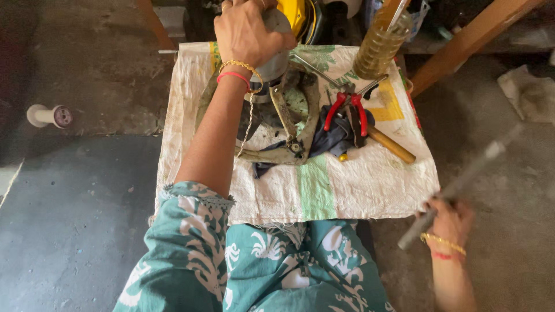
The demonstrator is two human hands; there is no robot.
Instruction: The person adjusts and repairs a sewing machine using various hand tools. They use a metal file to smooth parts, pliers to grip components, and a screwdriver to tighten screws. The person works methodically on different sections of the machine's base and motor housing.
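grey rod [462, 185] motion-blurred, round grey part [276, 58] mostly hidden under left hand [248, 32]

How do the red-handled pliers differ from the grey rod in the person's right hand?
The red-handled pliers lie on the white sack, untouched; the grey rod is held off to the side by the right hand. The pliers are short with red handles spread apart; the rod is long, straight and plain grey. The pliers look sharp; the rod is blurred. Both appear to be metal tools.

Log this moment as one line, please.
left hand: gripping grey round metal part | right hand: holding blurred grey metal rod | red-handled pliers: lying on white woven sack
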